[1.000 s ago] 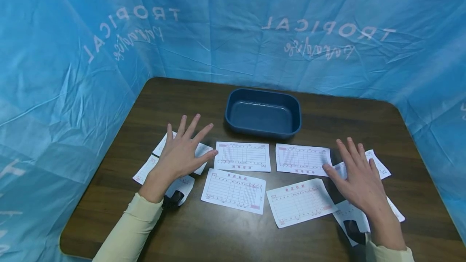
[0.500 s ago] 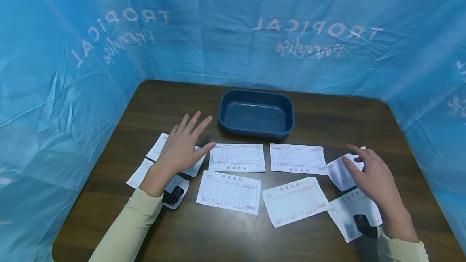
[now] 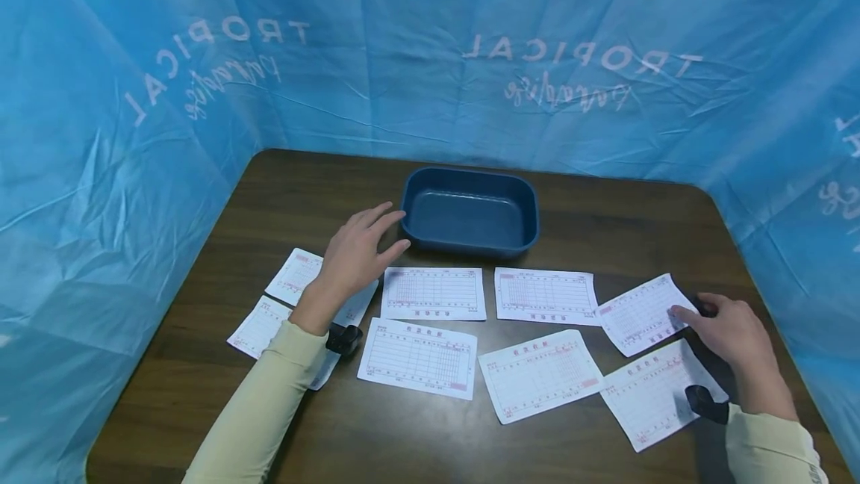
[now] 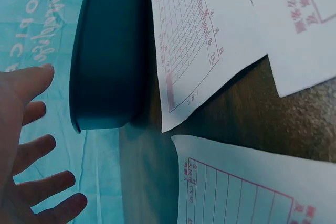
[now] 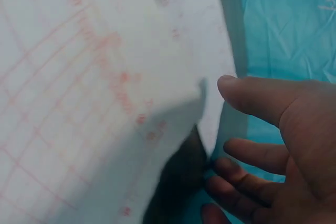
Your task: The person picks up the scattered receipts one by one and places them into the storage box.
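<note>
The far-row, rightmost paper slip (image 3: 638, 315) is overlapped at its right corner by the right hand (image 3: 737, 334), thumb and bent fingers parted, contact unclear. The left hand (image 3: 356, 256) is held empty, fingers spread, near the blue tray (image 3: 470, 216).

Backdrop: Creased blue sheeting (image 3: 403, 107) hangs in folds, sweeping from 9 o'clock through 12 to 3.
Lettering: Pale mirrored print (image 3: 583, 53), "TROPICAL" above script, appears at 10 o'clock and between 1 and 2.
Tabletop: Dark wood-grain table (image 3: 618, 222), far corners rounded at its 10 and 2, glare toward 6.
</note>
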Motion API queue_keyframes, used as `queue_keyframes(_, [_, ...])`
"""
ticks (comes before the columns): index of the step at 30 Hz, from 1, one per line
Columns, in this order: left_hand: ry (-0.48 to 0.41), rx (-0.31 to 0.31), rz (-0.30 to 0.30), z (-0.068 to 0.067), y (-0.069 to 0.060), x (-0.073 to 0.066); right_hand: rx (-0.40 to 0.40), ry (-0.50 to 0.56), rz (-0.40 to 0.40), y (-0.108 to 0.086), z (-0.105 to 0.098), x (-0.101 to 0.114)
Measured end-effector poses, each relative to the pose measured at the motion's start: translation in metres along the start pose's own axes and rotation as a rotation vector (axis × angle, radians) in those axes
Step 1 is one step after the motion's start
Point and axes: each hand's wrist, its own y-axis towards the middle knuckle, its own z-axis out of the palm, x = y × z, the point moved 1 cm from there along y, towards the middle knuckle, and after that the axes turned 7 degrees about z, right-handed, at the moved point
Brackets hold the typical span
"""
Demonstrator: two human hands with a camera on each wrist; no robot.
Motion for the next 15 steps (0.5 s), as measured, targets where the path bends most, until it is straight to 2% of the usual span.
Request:
queue_keyframes(4, [-0.026, -0.015, -0.027, 0.003, 0.003, 0.0, -0.031, 0.004, -0.011, 0.002, 0.005, -0.002])
queue_keyframes(9, [-0.041, 0.018, -0.072, 0.008, 0.006, 0.0, -0.065, 0.028, -0.032, 0.002, 0.007, -0.001])
queue_keyframes(15, [-0.025, 0.036, -0.071, 0.014, 0.007, 0.003, -0.058, 0.037, -0.004, 0.005, 0.009, 0.001])
